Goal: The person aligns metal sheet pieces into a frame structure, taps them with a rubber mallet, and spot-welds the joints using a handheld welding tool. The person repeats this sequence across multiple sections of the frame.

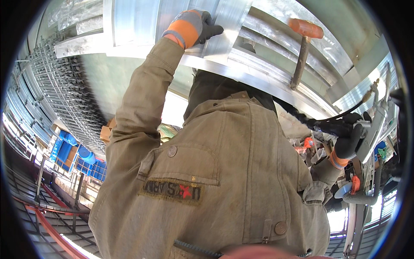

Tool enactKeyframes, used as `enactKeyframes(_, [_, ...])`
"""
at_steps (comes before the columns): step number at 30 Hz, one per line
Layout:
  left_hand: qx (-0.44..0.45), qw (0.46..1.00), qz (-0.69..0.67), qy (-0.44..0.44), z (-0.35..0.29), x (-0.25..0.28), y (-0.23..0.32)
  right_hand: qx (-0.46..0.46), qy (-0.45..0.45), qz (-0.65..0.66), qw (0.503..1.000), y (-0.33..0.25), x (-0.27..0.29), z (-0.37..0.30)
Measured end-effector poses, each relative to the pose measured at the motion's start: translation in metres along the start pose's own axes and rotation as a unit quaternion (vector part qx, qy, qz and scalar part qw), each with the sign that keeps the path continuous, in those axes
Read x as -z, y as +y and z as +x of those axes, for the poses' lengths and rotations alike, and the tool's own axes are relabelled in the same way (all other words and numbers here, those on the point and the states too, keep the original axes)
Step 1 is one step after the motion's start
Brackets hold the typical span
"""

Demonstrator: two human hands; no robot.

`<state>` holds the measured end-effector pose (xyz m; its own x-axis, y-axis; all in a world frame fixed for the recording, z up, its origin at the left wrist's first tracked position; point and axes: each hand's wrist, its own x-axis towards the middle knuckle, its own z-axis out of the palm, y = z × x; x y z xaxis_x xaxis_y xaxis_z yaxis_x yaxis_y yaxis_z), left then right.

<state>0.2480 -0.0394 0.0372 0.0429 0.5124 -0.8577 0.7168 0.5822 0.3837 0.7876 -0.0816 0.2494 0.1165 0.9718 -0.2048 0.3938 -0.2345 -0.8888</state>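
My left hand (189, 28), in a grey and orange glove, rests on a shiny sheet-metal panel (172, 15) at the top. Its thumb points right across the metal while the other fingers look curled; whatever they may hold is hidden. Off to the far right, my right hand (347, 136), in a dark glove with an orange cuff, is closed around a light grey metal tool (371, 134). A dark hose with a brass-coloured fitting (367, 96) runs beside it. An orange-headed mallet (305, 28) with a wooden handle lies on the metal between my hands, nearer the right.
A long bright metal strip (258, 78) edges the work surface in front of my body. At left stands a rack of many thin metal rods (64, 82), with blue containers (87, 155) below. A blue disc (343, 190) and a grey corrugated hose (361, 199) hang at lower right.
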Motion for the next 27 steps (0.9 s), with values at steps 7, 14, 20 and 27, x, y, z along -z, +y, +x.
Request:
enactKeyframes(7, [-0.031, 0.999, -0.043, -0.009, -0.003, 0.001, -0.007, 0.021, -0.289, -0.245, 0.925, -0.054, -0.047, 0.054])
enactKeyframes(14, [-0.02, 1.0, -0.02, -0.01, -0.002, 0.002, -0.006, 0.063, -0.576, -0.117, 0.807, -0.055, -0.148, 0.093])
enactKeyframes(20, [-0.042, 0.999, 0.013, 0.02, -0.003, -0.001, -0.008, 0.197, -0.577, -0.117, 0.784, -0.026, -0.2, 0.097])
enactKeyframes(27, [-0.046, 0.998, 0.028, 0.014, -0.004, 0.001, -0.007, 0.054, -0.617, -0.063, 0.783, -0.008, -0.221, 0.095])
